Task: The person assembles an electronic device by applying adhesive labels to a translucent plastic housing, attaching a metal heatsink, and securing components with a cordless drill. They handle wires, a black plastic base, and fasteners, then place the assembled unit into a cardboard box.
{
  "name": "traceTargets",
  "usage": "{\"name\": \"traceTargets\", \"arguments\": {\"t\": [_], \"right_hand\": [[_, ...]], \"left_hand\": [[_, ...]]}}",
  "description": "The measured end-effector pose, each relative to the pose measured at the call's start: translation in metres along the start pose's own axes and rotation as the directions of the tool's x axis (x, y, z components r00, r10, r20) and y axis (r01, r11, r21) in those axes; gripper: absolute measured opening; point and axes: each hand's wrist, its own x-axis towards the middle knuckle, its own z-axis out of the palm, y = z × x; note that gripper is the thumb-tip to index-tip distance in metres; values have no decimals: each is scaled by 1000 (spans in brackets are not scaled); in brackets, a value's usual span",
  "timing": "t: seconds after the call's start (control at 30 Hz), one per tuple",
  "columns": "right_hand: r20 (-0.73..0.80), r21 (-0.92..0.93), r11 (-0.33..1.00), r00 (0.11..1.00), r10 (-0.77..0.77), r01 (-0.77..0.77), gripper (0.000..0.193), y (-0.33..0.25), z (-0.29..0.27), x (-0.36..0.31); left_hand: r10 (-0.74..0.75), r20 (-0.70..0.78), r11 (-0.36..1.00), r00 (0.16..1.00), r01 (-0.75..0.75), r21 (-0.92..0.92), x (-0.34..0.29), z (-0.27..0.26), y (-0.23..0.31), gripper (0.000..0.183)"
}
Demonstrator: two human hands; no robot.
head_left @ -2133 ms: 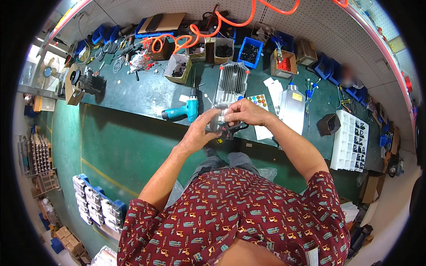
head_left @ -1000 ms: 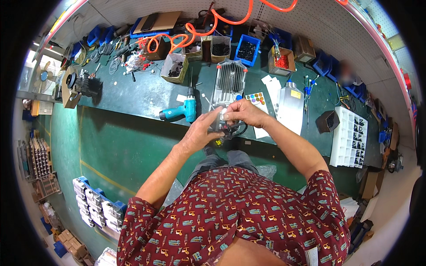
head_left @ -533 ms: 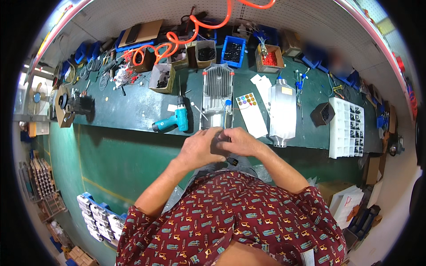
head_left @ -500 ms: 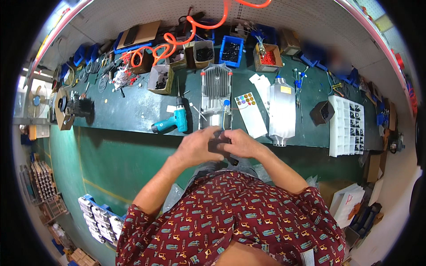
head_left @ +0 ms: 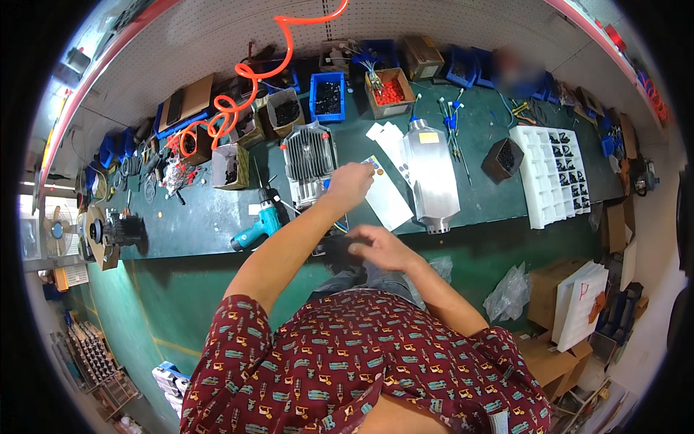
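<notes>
I see my left hand (head_left: 350, 184) stretched forward to the middle of the frame, over the green workbench (head_left: 202, 217). Its fingers are bent together at the small tray of coloured dots (head_left: 374, 165), and the fingertips seem to pinch something there, but it is too small for me to tell what. My right hand (head_left: 382, 248) is lower, just under the centre, at the front edge of the bench. It holds a small dark part (head_left: 337, 249); the thumb and the fingers are closed around it, and the part sticks out to the left of the hand. Just left of my left hand stands a grey finned metal housing (head_left: 309, 160), and more to the lower left lies a teal power screwdriver (head_left: 258, 227). Right of the left hand I see a white sheet (head_left: 387, 199) and then a long silver metal housing (head_left: 431, 176). In the right part of the frame there is a white compartment tray (head_left: 555, 173) with dark pieces. An orange coiled hose (head_left: 249, 79) hangs in the upper left.
</notes>
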Motion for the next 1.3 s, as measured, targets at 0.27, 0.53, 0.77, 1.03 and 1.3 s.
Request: {"name": "traceTargets", "arguments": {"t": [0.27,0.53,0.77,1.03,1.3], "right_hand": [[-208,899,436,910,359,33,34,37,-43,28],[-211,826,561,894,395,-52,31,22,-42,52],[-181,825,561,906,382,-72,27,21,-41,56],[-115,816,567,928,354,-115,27,35,-46,56],[-393,290,957,907,149,-32,31,9,-28,57]], "left_hand": [[-141,-111,680,984,14,-733,-60,-31,10,27],[-184,-79,584,980,44,-811,-82,-19,11,19],[-208,-57,552,976,69,-831,-87,-24,8,20],[-160,-43,524,986,48,-850,-87,-28,4,22],[-253,-31,732,967,171,-659,-110,-49,1,16]]}}
